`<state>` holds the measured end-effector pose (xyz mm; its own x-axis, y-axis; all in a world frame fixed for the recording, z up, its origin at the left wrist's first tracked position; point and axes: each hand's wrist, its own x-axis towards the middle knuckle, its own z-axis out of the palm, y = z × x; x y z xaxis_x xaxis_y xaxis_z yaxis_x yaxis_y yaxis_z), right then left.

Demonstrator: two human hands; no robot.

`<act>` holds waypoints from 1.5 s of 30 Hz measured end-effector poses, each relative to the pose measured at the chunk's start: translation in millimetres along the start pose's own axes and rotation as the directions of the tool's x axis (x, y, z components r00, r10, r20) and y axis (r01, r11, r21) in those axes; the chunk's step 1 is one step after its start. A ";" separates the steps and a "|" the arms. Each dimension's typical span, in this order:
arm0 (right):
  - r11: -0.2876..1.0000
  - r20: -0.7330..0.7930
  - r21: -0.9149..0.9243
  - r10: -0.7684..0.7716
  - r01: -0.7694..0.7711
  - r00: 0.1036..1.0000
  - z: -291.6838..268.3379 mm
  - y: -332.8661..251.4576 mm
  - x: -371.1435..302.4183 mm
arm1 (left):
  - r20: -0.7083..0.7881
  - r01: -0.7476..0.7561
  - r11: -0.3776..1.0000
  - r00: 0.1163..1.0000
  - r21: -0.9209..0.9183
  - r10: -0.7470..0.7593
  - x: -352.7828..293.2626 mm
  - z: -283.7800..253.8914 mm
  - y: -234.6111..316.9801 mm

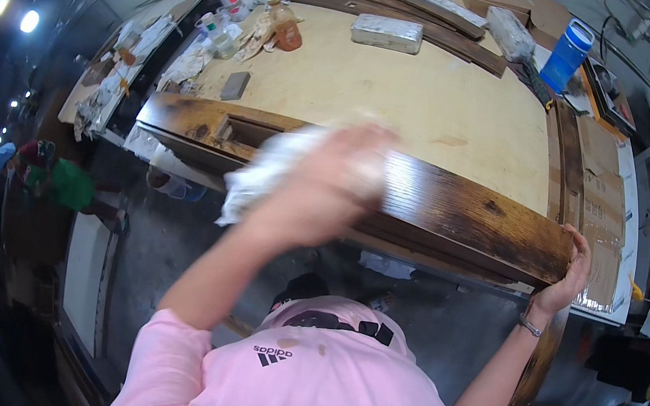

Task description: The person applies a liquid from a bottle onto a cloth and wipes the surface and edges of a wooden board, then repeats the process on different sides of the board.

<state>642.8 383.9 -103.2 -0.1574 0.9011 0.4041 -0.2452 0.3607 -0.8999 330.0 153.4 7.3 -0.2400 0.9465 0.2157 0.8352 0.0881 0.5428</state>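
A long dark-brown wooden board (458,205) with a glossy grain lies across the near edge of the table. Near its left end is a rectangular cutout (245,132). My left hand (340,168), blurred by motion, is closed on a white cloth (251,184) and presses it over the board's top face, just right of the cutout. The fingertips are smeared. At the board's right end, my right hand (568,275) wraps round the corner and grips it.
Behind the board spreads a pale tabletop (470,115). Several brown planks (385,8), a wrapped block (386,34) and a blue water bottle (567,56) stand or lie at the back. Bottles (286,27) sit far left beside a grey block (235,86). Another person (70,184) is at left.
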 end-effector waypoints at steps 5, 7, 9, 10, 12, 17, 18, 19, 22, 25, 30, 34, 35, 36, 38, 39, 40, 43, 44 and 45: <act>0.999 -0.010 0.034 0.000 0.000 1.000 -1.8 8.9 -1.1 | 0.214 -0.324 0.921 0.936 0.214 0.280 15.4 56.3 -3.2; 1.000 -0.013 0.024 -0.002 0.002 1.000 -2.1 3.3 -2.6 | 0.207 -0.227 0.924 0.964 0.307 0.168 6.1 23.7 -41.3; 1.000 -0.021 0.016 -0.012 0.012 1.000 -2.7 3.1 -2.3 | 0.027 0.082 0.972 0.996 0.222 -0.090 -6.8 -12.1 -74.5; 1.000 -0.033 0.006 -0.013 0.013 0.999 -5.9 5.0 -2.3 | 0.017 0.336 0.936 0.940 0.099 -0.340 -6.5 -36.7 -77.9; 0.999 -0.010 0.045 -0.008 0.008 1.000 5.6 5.1 1.5 | -0.309 0.226 0.954 0.909 -0.197 -0.279 -52.7 -75.9 -174.6; 0.999 -0.013 -0.045 -0.017 0.017 1.000 -5.1 4.4 0.6 | -0.459 0.455 0.851 0.717 -0.262 -0.524 -67.3 -117.3 -181.3; 0.999 -0.015 -0.034 -0.011 0.011 1.000 -5.7 5.4 2.4 | -0.319 0.383 0.870 0.820 -0.311 -0.476 -58.3 -103.4 -165.1; 0.999 0.001 -0.028 -0.019 0.019 1.000 -2.7 6.4 3.8 | -0.276 0.258 0.923 0.900 -0.287 -0.337 -53.0 -84.4 -168.5; 1.000 -0.007 0.011 0.026 -0.026 1.000 -8.4 11.6 3.7 | -0.078 0.070 0.951 0.996 0.302 -0.049 -42.9 -72.3 -164.3; 1.000 0.032 -0.019 0.004 -0.003 0.999 -17.9 14.3 7.8 | -0.188 0.268 0.936 0.931 -0.226 -0.312 -73.2 -115.3 -246.8; 0.818 -0.058 -0.575 -0.035 -0.005 0.998 -24.1 -19.2 7.3 | -0.467 0.496 0.861 0.792 0.116 -0.393 -126.9 -194.4 -283.3; 0.736 0.344 -0.653 0.080 0.177 0.936 147.2 -89.2 -22.6 | -0.349 0.190 0.981 0.918 -0.028 -0.188 -88.2 -122.7 -186.6; 0.652 0.562 -0.646 0.054 0.397 0.825 181.8 -83.1 -26.4 | -0.293 0.137 0.983 0.951 0.120 -0.097 -79.6 -100.2 -159.8; 0.612 0.673 -0.602 0.043 0.513 0.738 220.8 -81.7 -33.1 | -0.132 0.010 0.970 0.991 0.243 0.022 -75.7 -82.8 -140.6; 0.566 0.776 -0.537 0.040 0.625 0.630 272.0 -74.4 -49.2 | 0.039 -0.126 0.934 0.992 0.335 0.119 -84.7 -72.5 -136.3; 0.524 0.811 -0.527 0.075 0.669 0.580 285.0 -68.0 -56.5 | -0.009 -0.114 0.922 0.992 0.371 0.126 -93.2 -72.3 -147.2; 0.483 0.841 -0.511 0.113 0.711 0.529 290.5 -64.3 -59.4 | -0.056 -0.098 0.909 0.990 0.406 0.132 -102.2 -75.8 -161.0; 0.427 0.814 -0.557 0.110 0.713 0.570 293.1 -59.7 -67.7 | -0.409 0.219 0.975 0.893 0.035 -0.186 -147.0 -120.7 -238.5; 0.420 0.820 -0.543 0.078 0.727 0.567 295.8 -60.5 -68.6 | -0.445 0.287 0.900 0.887 0.328 -0.121 -155.7 -139.0 -247.0; 0.425 0.824 -0.537 0.083 0.728 0.560 297.3 -61.2 -69.0 | -0.402 0.314 0.792 0.910 0.523 -0.096 -162.4 -143.4 -250.4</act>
<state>384.2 228.1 -27.2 -0.8970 0.3361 0.2872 0.2953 0.9390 -0.1765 88.8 -66.9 -47.3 -0.4975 0.7283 0.4712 0.8449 0.5299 0.0730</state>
